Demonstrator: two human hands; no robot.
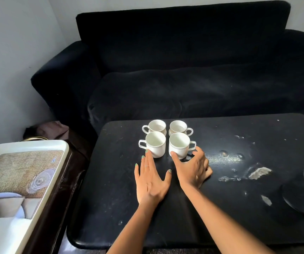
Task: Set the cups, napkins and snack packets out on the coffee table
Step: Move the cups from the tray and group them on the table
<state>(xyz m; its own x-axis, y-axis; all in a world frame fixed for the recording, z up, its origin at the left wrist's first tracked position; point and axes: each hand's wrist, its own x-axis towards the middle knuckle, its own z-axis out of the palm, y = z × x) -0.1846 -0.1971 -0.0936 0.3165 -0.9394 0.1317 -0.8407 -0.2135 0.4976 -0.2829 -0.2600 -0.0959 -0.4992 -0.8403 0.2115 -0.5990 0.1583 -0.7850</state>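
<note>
four white cups [166, 138] in a square near the bench's far edge | left hand [150, 177] flat, fingers straight, tips at near-left cup | right hand [193, 168] spread beside near-right cup, gripping nothing | bench [110, 189] black, scuffed | black sofa [184, 70] behind | white tray [19, 180] cut off left

A: left hand [150, 182]?
B: flat, palm down, fingers straight and spread, thumb out to the side, forearm running in from the bottom edge

A: right hand [193, 170]?
B: palm down too, forefinger and thumb stretched forward and apart, other fingers tucked under, holding nothing, forearm angling in from bottom right
</note>
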